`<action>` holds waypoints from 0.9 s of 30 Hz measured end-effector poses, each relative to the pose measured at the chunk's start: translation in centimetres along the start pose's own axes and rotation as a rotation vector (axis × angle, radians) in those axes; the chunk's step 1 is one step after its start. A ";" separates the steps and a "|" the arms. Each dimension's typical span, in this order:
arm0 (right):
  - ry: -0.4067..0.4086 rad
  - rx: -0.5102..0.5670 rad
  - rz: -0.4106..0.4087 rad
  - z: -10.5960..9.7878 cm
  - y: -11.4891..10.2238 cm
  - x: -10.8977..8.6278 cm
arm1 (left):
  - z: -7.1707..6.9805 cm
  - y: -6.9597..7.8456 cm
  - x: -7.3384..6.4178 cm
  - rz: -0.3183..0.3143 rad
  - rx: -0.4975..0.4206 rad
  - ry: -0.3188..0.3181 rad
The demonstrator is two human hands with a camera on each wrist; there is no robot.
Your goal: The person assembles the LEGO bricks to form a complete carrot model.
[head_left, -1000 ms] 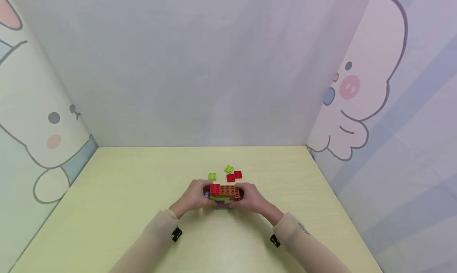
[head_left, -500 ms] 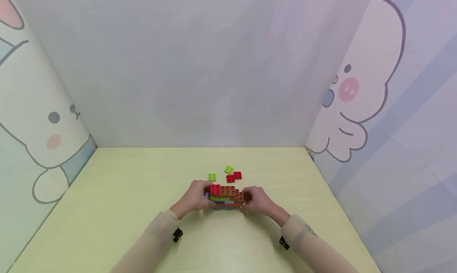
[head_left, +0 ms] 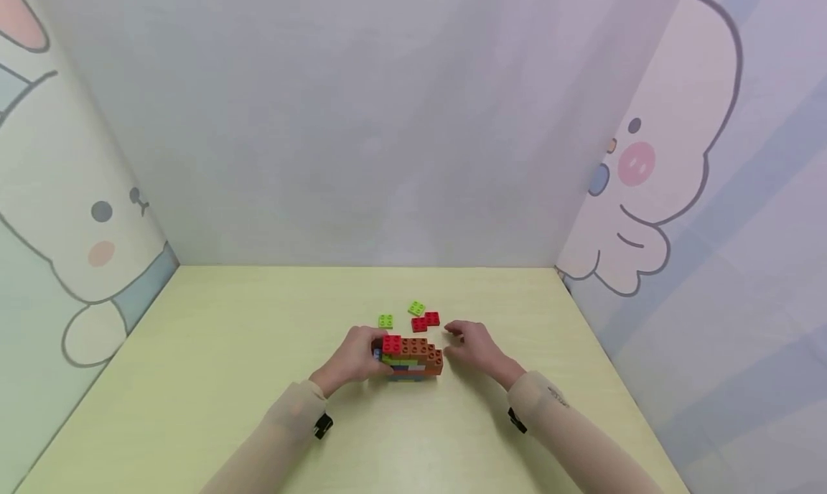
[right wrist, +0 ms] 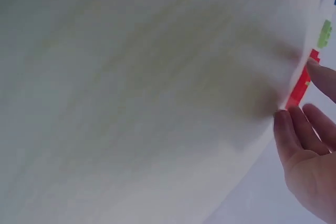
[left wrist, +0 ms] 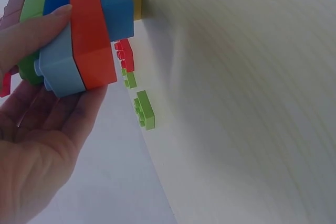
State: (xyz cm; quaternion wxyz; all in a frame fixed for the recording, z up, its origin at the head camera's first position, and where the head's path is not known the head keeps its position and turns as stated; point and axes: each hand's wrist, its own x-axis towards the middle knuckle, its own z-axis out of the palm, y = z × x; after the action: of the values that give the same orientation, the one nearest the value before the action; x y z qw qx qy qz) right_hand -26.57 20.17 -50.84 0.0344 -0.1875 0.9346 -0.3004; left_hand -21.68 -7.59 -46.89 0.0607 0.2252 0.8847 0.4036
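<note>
A stack of toy building bricks [head_left: 416,360] is gripped at its left end by my left hand [head_left: 354,355]. Brown bricks and one red brick form its top, above green, blue, orange and grey layers. In the left wrist view, the thumb lies across the stack's blue side [left wrist: 59,59] and the other fingers go behind it. My right hand [head_left: 478,346] is off the stack's right end, fingers apart with nothing between them. Two red bricks [head_left: 419,324] lie just beyond the stack, to the left of those fingertips. The right wrist view shows red bricks [right wrist: 300,86] past the thumb and fingers.
Two lime green bricks, one at the left [head_left: 385,322] and one farther back [head_left: 416,308], lie on the pale yellow table [head_left: 258,314]. A grey-white back wall [head_left: 362,156] and cartoon-printed side walls enclose the table.
My right hand has let go of the stack, moved right, then away from me toward the red bricks' level. The left hand keeps its grip in nearly the same place.
</note>
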 end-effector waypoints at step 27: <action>-0.077 -0.080 0.044 0.6 0.0 5.5 | 0.3 -0.1 0.0 -0.009 0.017 0.016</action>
State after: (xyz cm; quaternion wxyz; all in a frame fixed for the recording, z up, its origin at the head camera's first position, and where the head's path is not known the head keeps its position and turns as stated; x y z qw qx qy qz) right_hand -31.59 17.78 -51.04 0.0695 -0.1796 0.9477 -0.2546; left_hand -21.62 -7.45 -47.12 0.0532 0.2185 0.8896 0.3975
